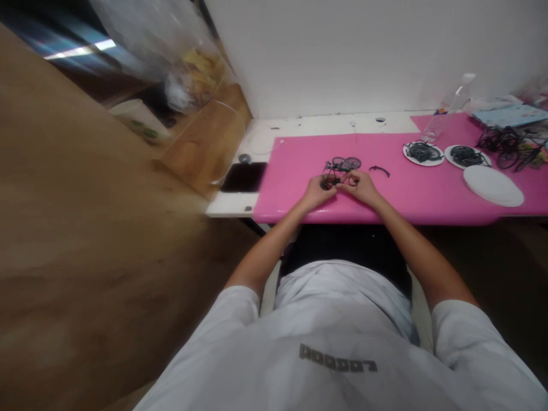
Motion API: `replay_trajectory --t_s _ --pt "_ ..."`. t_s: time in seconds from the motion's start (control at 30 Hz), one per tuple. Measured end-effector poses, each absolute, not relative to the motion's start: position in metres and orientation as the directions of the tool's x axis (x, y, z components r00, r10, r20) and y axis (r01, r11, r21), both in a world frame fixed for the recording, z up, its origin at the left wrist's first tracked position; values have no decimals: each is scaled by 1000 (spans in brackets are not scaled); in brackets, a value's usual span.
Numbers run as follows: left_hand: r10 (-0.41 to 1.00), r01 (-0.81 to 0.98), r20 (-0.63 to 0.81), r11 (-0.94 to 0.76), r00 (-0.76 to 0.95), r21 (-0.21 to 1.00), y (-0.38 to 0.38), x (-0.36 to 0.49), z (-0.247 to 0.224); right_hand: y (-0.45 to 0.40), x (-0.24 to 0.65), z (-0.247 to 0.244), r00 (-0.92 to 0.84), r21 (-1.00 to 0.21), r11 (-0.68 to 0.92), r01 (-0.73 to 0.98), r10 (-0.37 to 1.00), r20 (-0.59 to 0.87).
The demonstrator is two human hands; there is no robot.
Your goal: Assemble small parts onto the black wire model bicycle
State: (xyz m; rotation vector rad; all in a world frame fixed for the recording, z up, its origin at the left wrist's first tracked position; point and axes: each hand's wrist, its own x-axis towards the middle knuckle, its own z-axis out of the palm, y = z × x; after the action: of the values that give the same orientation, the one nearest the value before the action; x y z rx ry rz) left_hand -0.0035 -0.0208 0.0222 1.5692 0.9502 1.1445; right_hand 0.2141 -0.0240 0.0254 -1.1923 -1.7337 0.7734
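Observation:
A small dark model bicycle part with a wheel is between my hands, low over the pink mat. My left hand closes its fingers on it from the left. From the right, my right hand pinches at its edge with thumb and forefinger; the fingertips nearly meet those of the left. Just beyond the hands lie grey-black wheels side by side. A thin curved black piece rests to the right of my right hand.
Two white plates of dark parts, stacked white plates, a clear bottle and a pile of small bicycles stand right. A black phone-like slab lies left, near a wooden surface.

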Motion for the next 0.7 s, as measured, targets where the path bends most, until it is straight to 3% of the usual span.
replay_trajectory --t_s 0.37,0.7 --pt "925 93 264 -299 273 950 -15 -4 14 -24 214 24 -153 -845 342 412 940 306" --pt "946 -26 100 -96 309 995 -19 -5 23 -28 209 34 -118 -860 344 376 939 324"
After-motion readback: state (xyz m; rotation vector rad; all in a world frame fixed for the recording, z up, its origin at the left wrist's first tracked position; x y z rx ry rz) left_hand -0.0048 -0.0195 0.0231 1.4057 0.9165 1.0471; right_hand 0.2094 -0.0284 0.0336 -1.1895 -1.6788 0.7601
